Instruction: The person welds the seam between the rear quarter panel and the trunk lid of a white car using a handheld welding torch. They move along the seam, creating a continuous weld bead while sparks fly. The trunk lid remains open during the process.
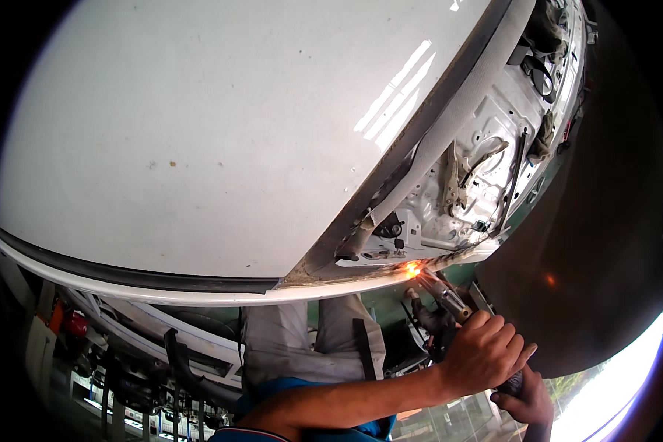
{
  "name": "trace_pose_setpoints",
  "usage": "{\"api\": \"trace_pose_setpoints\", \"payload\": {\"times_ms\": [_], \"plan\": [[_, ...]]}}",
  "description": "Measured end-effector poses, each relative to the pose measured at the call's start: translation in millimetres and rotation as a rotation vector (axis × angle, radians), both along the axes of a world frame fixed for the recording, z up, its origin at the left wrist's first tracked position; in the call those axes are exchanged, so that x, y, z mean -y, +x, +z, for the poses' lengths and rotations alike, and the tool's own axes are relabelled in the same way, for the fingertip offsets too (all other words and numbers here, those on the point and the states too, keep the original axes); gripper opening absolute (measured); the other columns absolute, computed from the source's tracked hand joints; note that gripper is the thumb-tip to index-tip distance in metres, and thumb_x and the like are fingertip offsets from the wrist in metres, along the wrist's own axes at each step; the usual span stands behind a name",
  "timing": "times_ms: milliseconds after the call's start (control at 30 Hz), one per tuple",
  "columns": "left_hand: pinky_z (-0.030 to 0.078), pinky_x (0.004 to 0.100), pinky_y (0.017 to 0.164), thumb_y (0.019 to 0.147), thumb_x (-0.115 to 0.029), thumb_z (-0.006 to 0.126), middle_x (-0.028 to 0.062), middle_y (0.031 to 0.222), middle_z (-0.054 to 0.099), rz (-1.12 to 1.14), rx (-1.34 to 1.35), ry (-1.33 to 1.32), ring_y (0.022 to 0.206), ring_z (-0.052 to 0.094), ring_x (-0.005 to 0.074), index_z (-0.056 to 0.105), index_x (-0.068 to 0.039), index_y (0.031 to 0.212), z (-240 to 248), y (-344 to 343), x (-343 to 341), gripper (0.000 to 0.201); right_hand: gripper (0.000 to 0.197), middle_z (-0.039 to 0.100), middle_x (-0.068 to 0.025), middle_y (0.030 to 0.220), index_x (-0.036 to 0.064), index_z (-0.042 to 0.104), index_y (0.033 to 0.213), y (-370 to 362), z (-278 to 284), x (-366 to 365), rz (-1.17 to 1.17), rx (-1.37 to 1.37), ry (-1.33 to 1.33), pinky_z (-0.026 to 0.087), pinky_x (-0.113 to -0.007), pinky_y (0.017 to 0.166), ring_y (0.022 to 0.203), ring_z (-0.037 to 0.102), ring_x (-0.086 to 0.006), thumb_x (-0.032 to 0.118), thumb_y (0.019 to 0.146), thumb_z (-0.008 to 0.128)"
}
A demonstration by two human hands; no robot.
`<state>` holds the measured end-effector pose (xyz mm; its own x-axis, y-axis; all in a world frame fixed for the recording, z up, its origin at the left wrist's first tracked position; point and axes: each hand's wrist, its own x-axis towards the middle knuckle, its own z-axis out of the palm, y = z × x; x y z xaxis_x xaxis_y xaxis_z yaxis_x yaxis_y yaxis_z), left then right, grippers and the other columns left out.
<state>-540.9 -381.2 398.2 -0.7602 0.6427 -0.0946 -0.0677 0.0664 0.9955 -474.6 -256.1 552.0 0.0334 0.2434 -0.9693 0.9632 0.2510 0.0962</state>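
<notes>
Both my hands are wrapped round a welding torch (447,298) on the right. My left hand (486,350) grips it nearer the nozzle, its forearm reaching across from the lower left. Behind it, my right hand (524,401) closes on the dark handle, partly hidden by the left. The metal nozzle points up and left at the white edge of a car body (361,284). At its tip burns a bright orange glow (413,269), beside the scorched, bare-metal corner where the roof edge meets the pillar.
The white car roof (199,132) fills the upper left. Past the pillar lies a stripped inner panel (486,162) with holes and loose parts. A dark curved sheet (567,243), resembling a welding visor, blocks the right. Car parts (132,383) crowd the lower left.
</notes>
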Motion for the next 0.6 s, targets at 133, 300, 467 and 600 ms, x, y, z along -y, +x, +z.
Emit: {"api": "trace_pose_setpoints", "payload": {"times_ms": [133,300,467,600], "plan": [[0.035,0.0354,0.059,0.087,-0.022,0.075,0.0022,0.063,0.049,0.0,0.001,0.003,0.06,0.049,0.0191,0.058,-0.009,0.066,-2.7,0.2,1.0,0.031,0.057,0.073,-0.0101,0.082,-0.0014,0.061,0.115,9.1,-3.8,0.0,0.054,-0.041,-0.001,0.055,-0.035,0.074,0.075,0.072,-0.0211,0.02,0.067,0.084],[0.035,0.0356,0.059,0.087,-0.022,0.075,0.0022,0.063,0.049,0.003,0.006,0.002,0.06,0.048,0.019,0.058,-0.009,0.066,-4.5,1.3,2.0,0.03,0.057,0.072,-0.0101,0.082,-0.0019,0.061,0.114,7.0,-6.3,-0.2,0.032,-0.012,-0.009,0.054,-0.035,0.075,0.077,0.071,-0.0204,0.022,0.067,0.084],[0.035,0.0355,0.059,0.087,-0.022,0.075,0.0021,0.063,0.048,0.005,0.003,0.006,0.06,0.048,0.019,0.058,-0.009,0.065,-5.9,0.0,2.8,0.031,0.058,0.073,-0.0106,0.083,-0.0026,0.06,0.116,10.3,-7.4,-0.9,0.031,-0.046,-0.021,0.054,-0.035,0.076,0.078,0.072,-0.0211,0.021,0.069,0.083],[0.034,0.0355,0.059,0.087,-0.022,0.076,0.002,0.063,0.048,0.019,0.004,-0.002,0.059,0.047,0.0189,0.058,-0.009,0.065,-5.3,-0.8,1.7,0.031,0.059,0.073,-0.0117,0.084,-0.0025,0.06,0.118,3.9,-6.7,-0.7,0.054,-0.039,-0.014,0.055,-0.035,0.078,0.08,0.073,-0.022,0.021,0.069,0.083]]}}
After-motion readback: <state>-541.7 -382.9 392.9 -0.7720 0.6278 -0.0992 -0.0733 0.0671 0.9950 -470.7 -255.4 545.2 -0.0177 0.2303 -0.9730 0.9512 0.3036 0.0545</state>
